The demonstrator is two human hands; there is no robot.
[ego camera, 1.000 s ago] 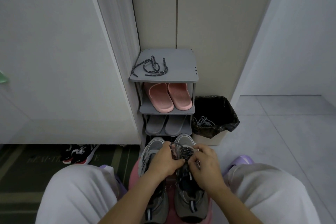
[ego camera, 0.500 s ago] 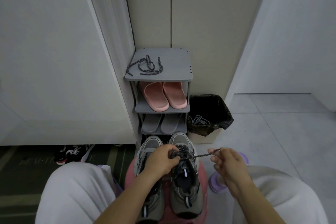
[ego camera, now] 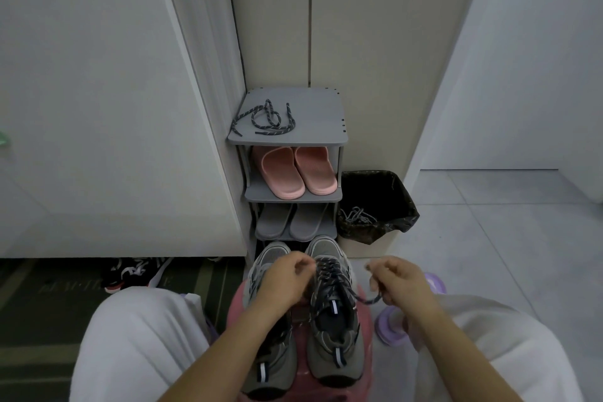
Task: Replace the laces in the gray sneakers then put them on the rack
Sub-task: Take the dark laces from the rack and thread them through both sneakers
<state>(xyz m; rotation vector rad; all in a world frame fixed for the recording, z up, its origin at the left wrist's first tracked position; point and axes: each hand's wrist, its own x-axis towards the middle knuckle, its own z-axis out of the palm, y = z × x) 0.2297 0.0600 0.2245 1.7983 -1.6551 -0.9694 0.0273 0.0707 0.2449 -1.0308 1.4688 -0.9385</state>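
Gray left sneaker [ego camera: 274,369] lies under our left hand [ego camera: 287,277], fingers curled, pinching dark lace [ego camera: 331,281] at toe-end eyelets. Beyond that hand, rack [ego camera: 293,140] with spare lace [ego camera: 264,122] on top. Right sneaker [ego camera: 336,346] sits between our hands, lace running to our right hand [ego camera: 394,281], which pinches its free end.

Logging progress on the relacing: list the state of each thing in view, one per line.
Laced sneaker: dark lace threaded, ends untied.
Other sneaker: lacing hidden.
Left hand: pinches dark lace at sneaker.
Right hand: grips its end.
Spare lace: loose on rack top.
Bin: open, old laces inside.
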